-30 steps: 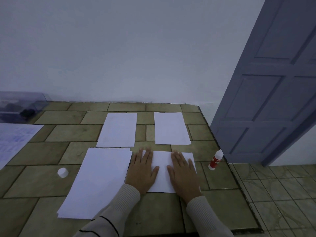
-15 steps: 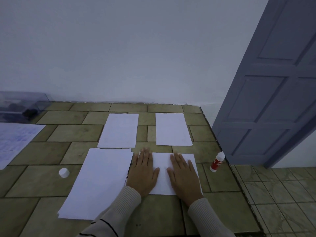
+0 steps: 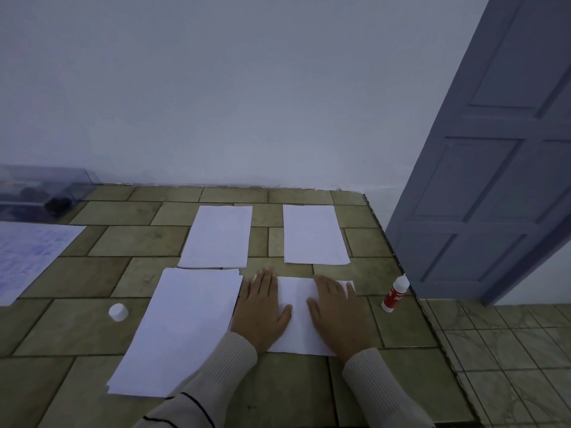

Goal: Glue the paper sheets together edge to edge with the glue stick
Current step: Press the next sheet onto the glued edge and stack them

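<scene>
White sheet (image 3: 296, 316) lies near-right on the tiled tabletop (image 3: 123, 242), pinned flat under both hands. Left hand (image 3: 262, 310) is flat with fingers straight over the sheet's left edge, just beside the near-left paper stack (image 3: 179, 329). Right hand (image 3: 336, 313) is flat on the sheet's right half. Neither grips anything.

Far-left sheet (image 3: 217, 236) and far-right sheet (image 3: 313, 234) lie apart from each other and from the pressed one. Glue stick (image 3: 395, 293) stands upright and uncapped, right of the pressed sheet near the tabletop's edge. Its white cap (image 3: 118, 312) sits well apart, left of the stack.

Step in hand, as I read it: smoothing a sheet into place. Whether glue is already under it cannot be told. Next move likely calls for the right hand to lift, take the glue stick and coat one edge, so a neighbouring sheet can be pressed on.
</scene>
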